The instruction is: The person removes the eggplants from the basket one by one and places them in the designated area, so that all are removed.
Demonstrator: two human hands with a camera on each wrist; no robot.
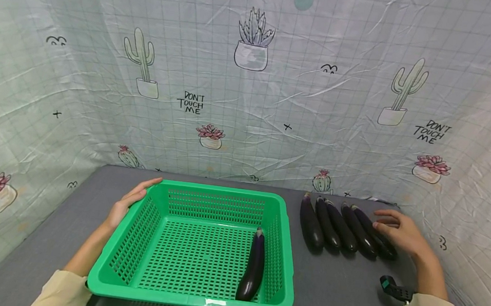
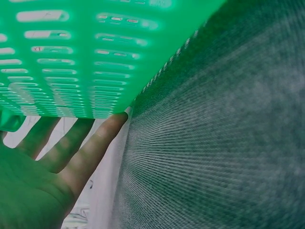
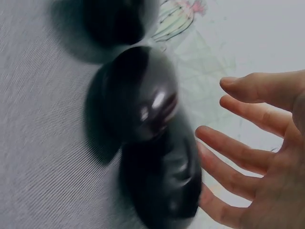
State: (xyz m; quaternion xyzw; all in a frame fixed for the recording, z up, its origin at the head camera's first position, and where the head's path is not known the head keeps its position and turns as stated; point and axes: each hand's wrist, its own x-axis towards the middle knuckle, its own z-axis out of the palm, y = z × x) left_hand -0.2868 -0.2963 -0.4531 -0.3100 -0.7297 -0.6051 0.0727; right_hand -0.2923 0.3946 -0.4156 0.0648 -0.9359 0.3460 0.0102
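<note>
A green plastic basket (image 1: 198,302) with slotted walls stands on the table, and one dark purple eggplant (image 1: 252,267) lies along its right side. My left hand (image 1: 124,204) rests against the basket's left rim near the far corner. In the left wrist view its fingers (image 2: 90,148) stretch out fairly straight along the slotted outer wall. Right of the basket, several eggplants (image 1: 333,229) lie side by side, stems pointing away. My right hand (image 1: 402,235) is at the rightmost eggplant (image 3: 164,176), fingers spread and thumb apart. Whether its fingertips touch the skin, I cannot tell.
The grey tabletop (image 1: 338,299) ends at a hanging cloth (image 1: 253,97) printed with potted cacti, which encloses the back and both sides. A small black wrist camera (image 1: 395,289) is strapped at the right wrist.
</note>
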